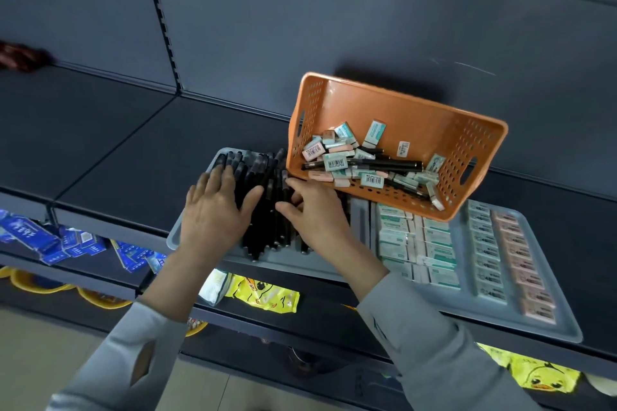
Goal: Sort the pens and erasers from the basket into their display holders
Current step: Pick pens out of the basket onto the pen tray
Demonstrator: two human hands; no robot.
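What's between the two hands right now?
Black pens lying in the grey tray fill the gap between the left hand and the right hand. This shows in the head view.

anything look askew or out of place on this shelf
Yes. The orange basket sits tilted, its near edge propped on the grey eraser tray instead of flat on the shelf. The black pens in the pen tray lie in a loose, crossed heap, unlike the neat eraser rows.

Barcode stickers showing on erasers (335, 163) in orange basket (417, 110); digits too small for reading. Printed lettering showing on eraser sleeves (440, 237) in grey display tray (500, 315), blurring beyond legibility. White characters showing on blue packets (30, 233), lower shelf, not resolving. Nothing reading clearly.
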